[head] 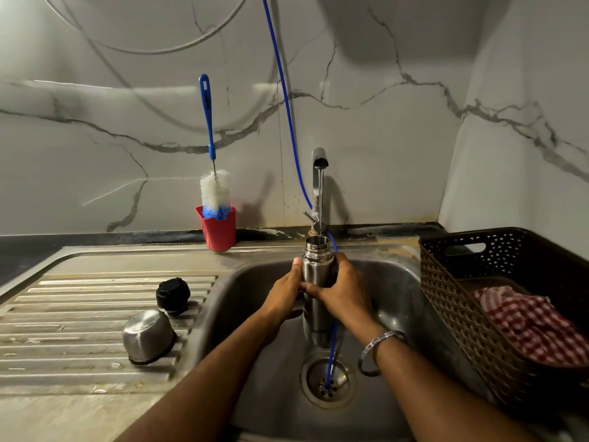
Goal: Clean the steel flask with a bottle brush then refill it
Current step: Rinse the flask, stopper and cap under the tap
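Item one: the steel flask (pixel 317 282), uncapped and upright, which we held over the sink basin (pixel 392 282) with its open mouth directly under the tap (pixel 319 161). A thin stream of water (pixel 320 199) ran from the spout into the mouth.

Item two: our left hand (pixel 287 293), closed around the flask's left side, thumb lying up along the body.

Item three: our right hand (pixel 345 290), wrapped around the flask's right side, fingers curled behind the shoulder; a metal bangle (pixel 379 347) sat on that wrist.

Item four: the bottle brush (pixel 214 189), blue-handled with white bristles, standing head-down in a red cup (pixel 218 232) against the back wall, well apart from the flask and leaning against the marble.

Item five: on the ribbed draining board (pixel 79 314) to the left, a black stopper (pixel 173 295) and, just beside it, a steel cap (pixel 148 336) lying mouth-down and tilted.

Item six: a blue hose (pixel 288 113), coming down the wall behind the tap, passing behind the flask and ending in the drain (pixel 328 381).

Item seven: a dark woven basket (pixel 446 298) to the right of the basin, holding a red-and-white checked cloth (pixel 526 323).
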